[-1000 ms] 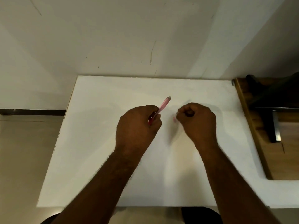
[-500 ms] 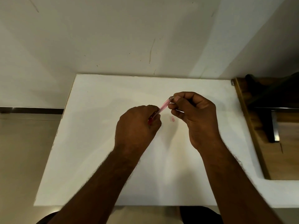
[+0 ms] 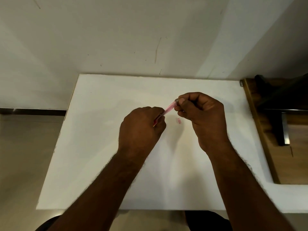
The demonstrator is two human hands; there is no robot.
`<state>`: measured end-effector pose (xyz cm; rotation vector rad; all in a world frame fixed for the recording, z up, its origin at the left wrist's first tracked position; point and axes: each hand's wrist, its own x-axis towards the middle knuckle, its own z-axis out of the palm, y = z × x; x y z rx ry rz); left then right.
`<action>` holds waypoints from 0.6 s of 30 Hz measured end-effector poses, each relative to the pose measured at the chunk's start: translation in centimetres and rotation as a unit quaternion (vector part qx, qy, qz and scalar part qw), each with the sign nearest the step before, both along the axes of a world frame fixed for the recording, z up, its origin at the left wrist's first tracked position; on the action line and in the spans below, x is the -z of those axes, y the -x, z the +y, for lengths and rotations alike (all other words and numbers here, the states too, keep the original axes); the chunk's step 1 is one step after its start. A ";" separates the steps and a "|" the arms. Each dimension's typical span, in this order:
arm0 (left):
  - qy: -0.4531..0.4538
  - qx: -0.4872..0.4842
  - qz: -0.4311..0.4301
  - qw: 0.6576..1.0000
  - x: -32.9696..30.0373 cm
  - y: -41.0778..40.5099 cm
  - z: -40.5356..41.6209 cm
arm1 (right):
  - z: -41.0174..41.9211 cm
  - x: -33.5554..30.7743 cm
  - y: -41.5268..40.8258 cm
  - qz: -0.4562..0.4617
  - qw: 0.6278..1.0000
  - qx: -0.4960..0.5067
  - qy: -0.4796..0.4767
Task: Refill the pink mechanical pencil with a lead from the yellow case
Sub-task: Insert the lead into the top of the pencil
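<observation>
Over the white table (image 3: 103, 147) we grip the pink mechanical pencil (image 3: 169, 109) in our closed left hand (image 3: 141, 129), our right hand (image 3: 202, 117) pinching its upper end, a small pink cap (image 3: 179, 121) lying just right of the pencil.

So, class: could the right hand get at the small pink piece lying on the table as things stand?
Probably yes. The small pink piece lies bare on the table, just beside the right hand, nothing covering it. But that hand's fingertips are busy at the pink pencil end.
</observation>
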<state>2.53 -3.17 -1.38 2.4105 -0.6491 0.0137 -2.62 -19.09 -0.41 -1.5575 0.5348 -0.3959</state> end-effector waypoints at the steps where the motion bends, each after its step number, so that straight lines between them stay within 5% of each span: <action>1: 0.000 0.001 0.003 1.000 0.0 0.0 0.0 | -0.1 0.1 0.0 0.005 1.000 -0.002 0.017; 6: -0.011 0.011 0.009 1.000 0.1 -0.1 0.2 | -0.6 0.5 0.1 0.030 0.992 -0.023 0.117; 12: -0.007 -0.004 0.003 1.000 0.0 -0.2 0.0 | -1.0 0.7 0.2 0.004 1.000 0.006 0.006; 15: -0.004 -0.005 0.011 1.000 -0.1 -0.1 -0.1 | -1.3 2.0 0.3 0.106 0.978 0.053 0.172; 18: -0.003 -0.003 0.012 1.000 -0.1 -0.1 -0.1 | -0.6 2.9 0.7 0.230 0.920 -0.013 0.316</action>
